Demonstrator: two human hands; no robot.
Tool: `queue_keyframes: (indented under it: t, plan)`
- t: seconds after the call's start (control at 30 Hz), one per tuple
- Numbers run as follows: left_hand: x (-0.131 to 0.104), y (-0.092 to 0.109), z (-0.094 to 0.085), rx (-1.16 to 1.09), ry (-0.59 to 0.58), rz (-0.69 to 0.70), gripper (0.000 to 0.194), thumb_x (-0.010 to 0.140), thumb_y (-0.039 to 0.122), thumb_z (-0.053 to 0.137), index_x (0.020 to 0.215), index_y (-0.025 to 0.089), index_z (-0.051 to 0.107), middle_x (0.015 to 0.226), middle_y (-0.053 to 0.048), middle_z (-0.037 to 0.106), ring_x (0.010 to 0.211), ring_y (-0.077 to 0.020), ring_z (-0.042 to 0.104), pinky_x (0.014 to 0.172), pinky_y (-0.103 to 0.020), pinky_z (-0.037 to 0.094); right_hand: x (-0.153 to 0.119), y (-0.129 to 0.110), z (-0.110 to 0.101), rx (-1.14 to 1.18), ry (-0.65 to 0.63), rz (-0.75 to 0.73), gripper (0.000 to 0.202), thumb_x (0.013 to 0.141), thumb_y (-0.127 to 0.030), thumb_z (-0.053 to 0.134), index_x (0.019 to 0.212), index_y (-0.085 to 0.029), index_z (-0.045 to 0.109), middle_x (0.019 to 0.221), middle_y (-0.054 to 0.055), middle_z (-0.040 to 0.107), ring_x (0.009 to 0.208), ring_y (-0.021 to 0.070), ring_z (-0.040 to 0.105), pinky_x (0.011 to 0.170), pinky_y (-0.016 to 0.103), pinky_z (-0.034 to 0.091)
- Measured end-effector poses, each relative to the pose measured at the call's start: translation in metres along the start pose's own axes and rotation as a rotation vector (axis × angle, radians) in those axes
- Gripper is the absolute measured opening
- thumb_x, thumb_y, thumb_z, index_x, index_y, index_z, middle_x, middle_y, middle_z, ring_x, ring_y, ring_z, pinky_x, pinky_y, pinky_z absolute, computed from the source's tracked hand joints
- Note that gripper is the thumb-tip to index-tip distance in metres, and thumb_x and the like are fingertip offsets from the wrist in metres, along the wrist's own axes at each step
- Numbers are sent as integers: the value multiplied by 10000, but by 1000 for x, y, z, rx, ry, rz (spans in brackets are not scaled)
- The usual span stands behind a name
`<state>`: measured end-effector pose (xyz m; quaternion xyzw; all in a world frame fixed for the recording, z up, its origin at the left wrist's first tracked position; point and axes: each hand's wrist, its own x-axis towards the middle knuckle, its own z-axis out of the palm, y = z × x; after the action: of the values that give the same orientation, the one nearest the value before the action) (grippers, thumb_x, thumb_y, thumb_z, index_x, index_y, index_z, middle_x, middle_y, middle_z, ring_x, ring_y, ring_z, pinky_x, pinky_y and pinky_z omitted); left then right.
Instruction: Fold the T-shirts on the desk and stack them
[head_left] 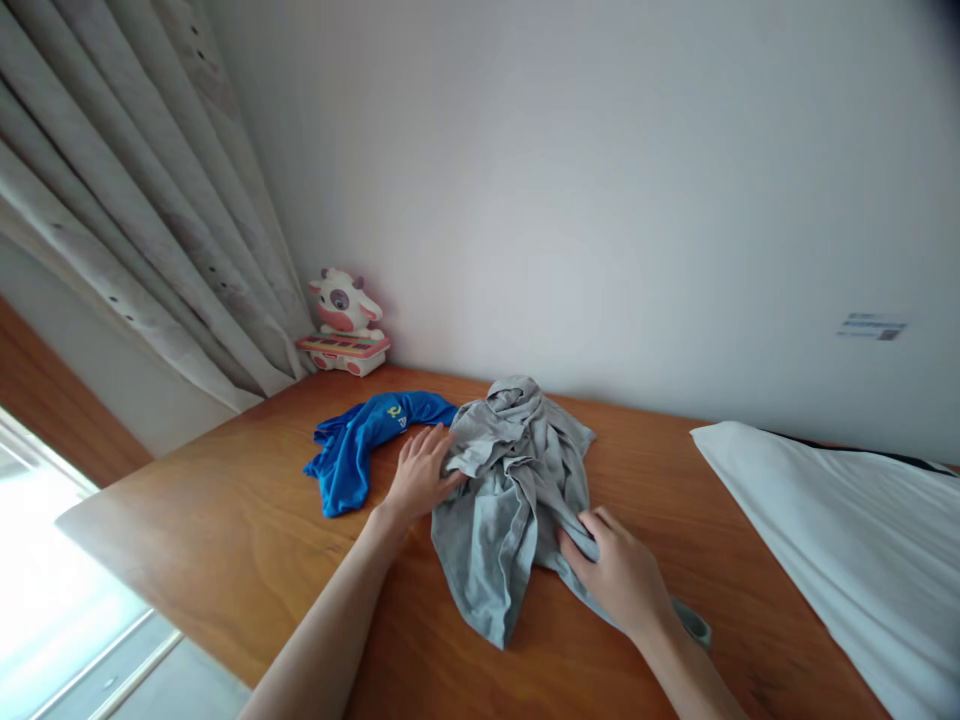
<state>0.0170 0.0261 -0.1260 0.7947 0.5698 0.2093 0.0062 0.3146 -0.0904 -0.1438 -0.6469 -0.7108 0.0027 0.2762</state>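
Note:
A crumpled grey shirt (487, 540) lies in a loose heap on the wooden surface. At its left edge is my left hand (421, 472), fingers close together and thumb against the cloth, closed on a fold. My right hand (619, 565) pinches the shirt's lower right part between thumb and fingers. From under my right wrist a sleeve-like end with an opening sticks out. A blue garment (360, 440) with small yellow and white marks is bunched just left of the shirt, apart from my left hand.
The wooden tabletop (225, 520) runs back to a pale wall. A cow-shaped toy keyboard (345, 325) stands in the far left corner by the curtain (150, 190). White cloth with a dark edge (847, 530) lies along the right. Bright light comes in at lower left.

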Motion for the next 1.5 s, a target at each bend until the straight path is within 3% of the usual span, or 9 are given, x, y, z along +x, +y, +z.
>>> queue_keyframes:
  t: [0.17,0.37,0.57,0.7,0.87,1.03,1.17,1.3,1.5]
  plan:
    - [12,-40,0,-44,78,-92,528,1050,447,300,1501,245,489,1596,-104,444,1514,-310,306,1199,-571,271,-1,7,-1,66,-16,34,264,942,-475,498,769,-276,518,785,7,632,721,219,678,600,295,409]
    - [49,-40,6,114,-182,167,601,1026,441,372,1607,312,285,1630,-58,394,1520,-300,297,1240,-555,149,-2,10,6,60,-34,36,254,952,-465,475,802,-271,543,820,13,642,768,215,682,649,292,415]
    - [52,-45,-4,294,-185,-44,575,984,539,456,1471,241,526,1287,-180,702,1372,-417,480,1175,-682,81,-1,14,7,28,-29,14,237,967,-450,481,843,-263,556,832,16,638,799,220,685,675,293,423]
    - [47,-47,-18,233,-95,-262,498,943,485,540,1282,139,656,1239,-238,695,1329,-464,501,1146,-719,72,-5,3,13,-73,11,-12,197,962,-391,511,826,-251,542,809,21,630,747,219,676,637,293,406]
    - [40,-12,-16,20,-36,-214,453,1031,262,290,1393,219,560,1415,-118,621,1307,-252,573,1090,-425,408,-20,-39,19,-104,11,-116,128,937,-290,548,822,-234,552,784,28,629,717,212,660,654,300,435]
    - [16,58,10,-102,-79,-49,645,942,605,495,1426,181,530,1392,-157,632,1287,-325,580,1047,-434,454,-19,-58,-4,156,-61,-427,122,873,-351,685,854,-245,628,1014,47,664,960,220,641,863,335,500]
    - [6,85,23,-183,-58,26,596,887,543,606,1358,180,564,1319,-170,650,1243,-346,595,1042,-469,446,-6,-34,-15,225,105,-397,193,980,-344,543,850,-255,655,1050,56,662,990,213,633,900,357,504]
    - [11,73,28,-394,12,-18,242,884,341,587,1082,223,660,1101,-85,719,1046,-262,671,925,-368,491,2,9,-1,171,290,-114,330,1000,-453,494,1217,-236,618,1192,112,670,1131,260,625,986,434,496]
    - [23,43,20,-1317,93,-427,329,748,489,707,929,220,655,766,3,696,725,-197,681,699,-294,541,1,50,10,-116,87,62,478,977,-624,431,1241,-291,649,1327,103,668,1229,315,608,1051,604,376]
